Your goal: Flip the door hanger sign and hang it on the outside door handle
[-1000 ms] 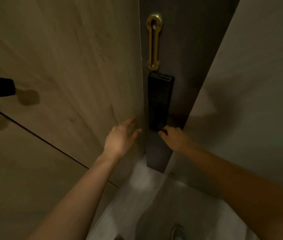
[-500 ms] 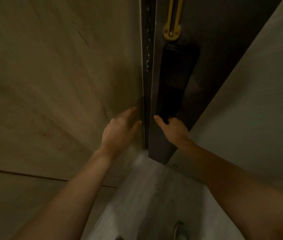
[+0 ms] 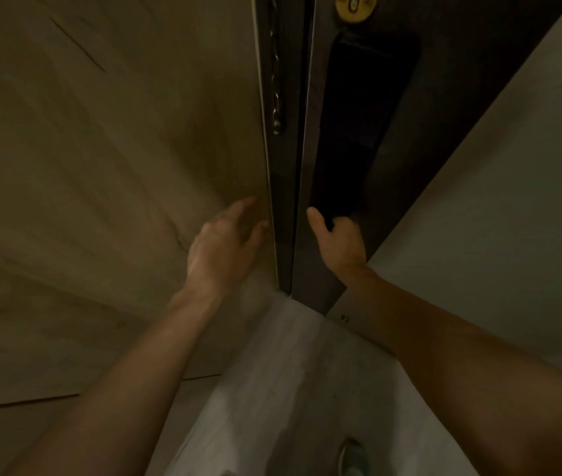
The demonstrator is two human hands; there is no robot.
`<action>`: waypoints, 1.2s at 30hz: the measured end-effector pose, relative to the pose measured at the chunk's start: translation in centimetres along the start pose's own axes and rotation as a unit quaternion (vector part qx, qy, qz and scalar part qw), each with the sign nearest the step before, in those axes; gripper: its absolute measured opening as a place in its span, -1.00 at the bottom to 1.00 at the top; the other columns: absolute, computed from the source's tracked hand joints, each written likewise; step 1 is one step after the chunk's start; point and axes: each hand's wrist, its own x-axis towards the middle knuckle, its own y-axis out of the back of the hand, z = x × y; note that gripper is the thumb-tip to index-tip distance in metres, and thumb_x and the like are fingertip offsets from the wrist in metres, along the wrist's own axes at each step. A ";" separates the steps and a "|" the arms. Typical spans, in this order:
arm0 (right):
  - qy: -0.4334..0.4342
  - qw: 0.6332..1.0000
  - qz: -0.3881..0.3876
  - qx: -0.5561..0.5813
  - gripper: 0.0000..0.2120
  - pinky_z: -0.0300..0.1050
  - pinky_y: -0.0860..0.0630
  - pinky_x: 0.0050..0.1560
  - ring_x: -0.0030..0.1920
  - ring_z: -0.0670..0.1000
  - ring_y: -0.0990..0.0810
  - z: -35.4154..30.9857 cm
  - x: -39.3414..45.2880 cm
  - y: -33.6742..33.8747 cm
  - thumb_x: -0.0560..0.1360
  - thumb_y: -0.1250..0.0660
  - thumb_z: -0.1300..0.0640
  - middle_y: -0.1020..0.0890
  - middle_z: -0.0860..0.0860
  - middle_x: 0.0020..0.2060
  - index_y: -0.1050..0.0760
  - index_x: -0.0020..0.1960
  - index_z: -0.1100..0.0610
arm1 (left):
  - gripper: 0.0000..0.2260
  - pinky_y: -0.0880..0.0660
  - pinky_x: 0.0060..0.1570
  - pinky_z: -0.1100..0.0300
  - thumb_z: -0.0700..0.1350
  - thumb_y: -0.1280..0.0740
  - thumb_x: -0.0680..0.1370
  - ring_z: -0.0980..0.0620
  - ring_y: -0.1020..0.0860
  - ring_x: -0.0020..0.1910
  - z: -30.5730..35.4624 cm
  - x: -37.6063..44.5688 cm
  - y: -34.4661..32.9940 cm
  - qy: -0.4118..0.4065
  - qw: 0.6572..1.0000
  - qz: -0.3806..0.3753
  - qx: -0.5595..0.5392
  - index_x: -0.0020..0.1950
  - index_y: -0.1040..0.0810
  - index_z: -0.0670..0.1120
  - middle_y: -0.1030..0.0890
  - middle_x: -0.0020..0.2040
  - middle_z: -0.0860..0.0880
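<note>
Door handle [image 3: 338,173] dark, indistinct, right hand [image 3: 339,240] fingers curled around it; left hand [image 3: 222,245] fingers loosely spread.

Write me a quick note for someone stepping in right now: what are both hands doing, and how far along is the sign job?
Left hand: open, empty, fingers spread against the pale wood wall panel beside the door frame.
Right hand: gripping the bottom of the black lock handle on the dark door, thumb up along its edge.
The door stands slightly ajar; a chain hangs in the gap.
Door hanger sign: not in view.
Done: only the handle is gripped.
Left: open the door, get the sign, flip it and hang it on the outside handle.
</note>
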 end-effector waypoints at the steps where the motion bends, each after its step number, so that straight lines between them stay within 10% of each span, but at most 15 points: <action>1: 0.005 1.000 0.006 -0.003 -0.48 0.00 -0.41 -0.27 -0.28 0.18 -0.53 0.0 0.2 0.1 0.50 -0.18 -0.33 -0.41 0.00 -0.47 -0.29 -0.44 0.02 | -0.60 -0.52 0.16 0.08 0.07 -0.29 0.58 -0.10 -0.62 0.17 -0.1 0.2 -0.1 0.000 1.000 0.000 -0.003 0.42 -0.46 0.05 -0.61 0.30 -0.02; 12: 0.014 1.000 0.000 0.009 -0.27 0.07 -0.49 -0.31 -0.31 0.24 -0.56 -0.3 1.5 0.6 0.28 0.00 -0.60 -0.47 0.13 -0.44 -0.30 -0.43 0.10 | -0.56 -0.52 0.24 0.04 0.13 -0.20 0.55 0.01 -0.59 0.23 -0.4 1.7 -0.5 0.020 0.999 -0.025 -0.036 0.42 -0.45 0.10 -0.57 0.35 0.08; 23: 0.013 0.999 -0.020 -0.039 -0.44 -0.10 -0.37 -0.37 -0.38 0.10 -0.48 -0.4 2.1 1.3 0.50 -0.24 -0.27 -0.41 0.06 -0.45 -0.30 -0.42 0.15 | -0.57 -0.54 0.18 0.03 0.14 -0.18 0.54 0.00 -0.58 0.24 0.8 2.2 0.4 -0.001 0.999 -0.022 -0.031 0.38 -0.46 0.08 -0.59 0.31 0.05; 36: 0.017 0.972 -0.102 -0.209 -0.35 -0.04 -0.50 -0.28 -0.36 0.09 -0.50 -1.8 2.5 3.9 0.48 -0.10 -0.41 -0.44 0.07 -0.39 -0.37 -0.34 0.19 | -0.54 -0.54 0.21 0.01 0.13 -0.17 0.51 -0.02 -0.60 0.22 3.2 2.9 0.1 0.010 0.998 -0.052 -0.045 0.40 -0.44 0.13 -0.62 0.29 0.01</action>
